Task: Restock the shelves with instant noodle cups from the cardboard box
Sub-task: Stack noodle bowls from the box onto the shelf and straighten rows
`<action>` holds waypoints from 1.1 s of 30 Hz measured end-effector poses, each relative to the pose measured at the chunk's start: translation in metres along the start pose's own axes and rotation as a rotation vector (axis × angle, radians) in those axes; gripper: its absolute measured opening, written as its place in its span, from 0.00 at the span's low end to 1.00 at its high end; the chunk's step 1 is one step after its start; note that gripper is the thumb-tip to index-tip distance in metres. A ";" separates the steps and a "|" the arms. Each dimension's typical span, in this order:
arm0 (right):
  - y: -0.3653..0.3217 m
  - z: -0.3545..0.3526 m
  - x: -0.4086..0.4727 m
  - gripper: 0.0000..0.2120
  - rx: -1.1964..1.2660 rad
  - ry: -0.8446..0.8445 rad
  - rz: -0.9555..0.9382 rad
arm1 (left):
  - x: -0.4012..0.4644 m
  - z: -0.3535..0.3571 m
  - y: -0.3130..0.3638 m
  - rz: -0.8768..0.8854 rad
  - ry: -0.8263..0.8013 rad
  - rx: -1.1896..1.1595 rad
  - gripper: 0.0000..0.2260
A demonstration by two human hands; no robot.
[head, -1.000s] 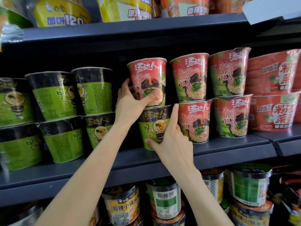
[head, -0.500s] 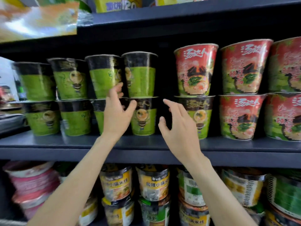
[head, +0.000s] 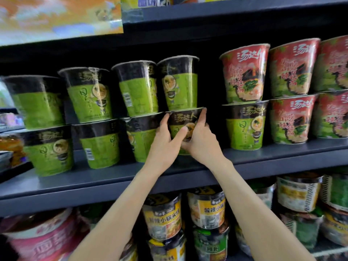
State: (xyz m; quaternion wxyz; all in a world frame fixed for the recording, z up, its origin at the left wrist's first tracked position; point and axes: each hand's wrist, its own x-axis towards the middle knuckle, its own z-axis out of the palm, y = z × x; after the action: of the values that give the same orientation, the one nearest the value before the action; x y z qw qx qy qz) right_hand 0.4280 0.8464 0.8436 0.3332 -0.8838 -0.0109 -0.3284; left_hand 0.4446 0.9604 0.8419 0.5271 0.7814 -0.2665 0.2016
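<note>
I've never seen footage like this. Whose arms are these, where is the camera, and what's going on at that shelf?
No machine here: a person wears a camera on the head, looking forward and down, so both arms reach in from below. The left hand and right hand share a grip on one green noodle cup in the lower row of the dark shelf. Another green cup sits stacked on it. To the right stand red cups.
</note>
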 end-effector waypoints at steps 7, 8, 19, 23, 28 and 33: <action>0.012 -0.017 -0.011 0.54 -0.062 0.142 0.040 | -0.007 0.002 0.005 0.127 -0.018 0.024 0.26; 0.014 -0.021 -0.013 0.55 -0.065 0.148 0.039 | -0.007 0.002 0.008 0.142 -0.007 0.048 0.26; 0.025 -0.028 -0.020 0.55 -0.091 0.153 -0.003 | 0.060 -0.001 0.053 0.042 0.004 -0.348 0.30; 0.027 -0.027 -0.023 0.54 -0.110 0.171 -0.019 | 0.077 -0.003 0.057 0.057 -0.118 -0.327 0.23; 0.028 -0.025 -0.022 0.53 -0.134 0.189 -0.029 | 0.074 0.005 0.059 0.078 0.035 -0.218 0.30; 0.029 -0.025 -0.021 0.54 -0.140 0.189 -0.024 | 0.073 0.018 0.058 0.086 0.269 -0.016 0.42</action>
State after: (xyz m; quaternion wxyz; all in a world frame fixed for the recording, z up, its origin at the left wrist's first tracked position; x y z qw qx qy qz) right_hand 0.4047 0.8129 0.8284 0.2663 -0.8698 0.0327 -0.4141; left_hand 0.4652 0.9114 0.9202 0.5550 0.7309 -0.2285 0.3249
